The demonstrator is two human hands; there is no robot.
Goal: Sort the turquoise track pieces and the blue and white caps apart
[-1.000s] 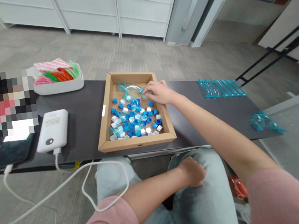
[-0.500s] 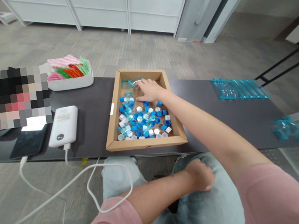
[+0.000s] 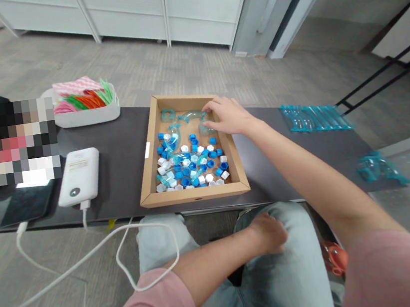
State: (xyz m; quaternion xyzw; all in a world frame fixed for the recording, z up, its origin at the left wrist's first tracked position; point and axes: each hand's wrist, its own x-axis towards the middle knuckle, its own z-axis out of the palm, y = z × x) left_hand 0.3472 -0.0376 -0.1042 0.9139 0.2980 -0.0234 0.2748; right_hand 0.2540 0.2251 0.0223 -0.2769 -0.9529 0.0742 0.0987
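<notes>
My right hand reaches over the right rim of a shallow cardboard box. Its fingers are spread, with thumb and forefinger apart beside a clear teal plastic piece inside. A curved clear piece lies left of the fingertips, and a squarish one is in the far left corner. Blue and white hexagonal pieces fill the near part of the box, mixed with more clear teal parts. My left hand rests curled on my thigh, with nothing visible in it.
Right of the box are a row of clear teal parts and a smaller group. To the left stand a white power bank, a phone and a white basket. A white cable loops over my left arm.
My right hand has moved from inside the box toward its right rim, uncovering clear pieces at the far end. My left hand stays on my thigh. The view has shifted slightly.
</notes>
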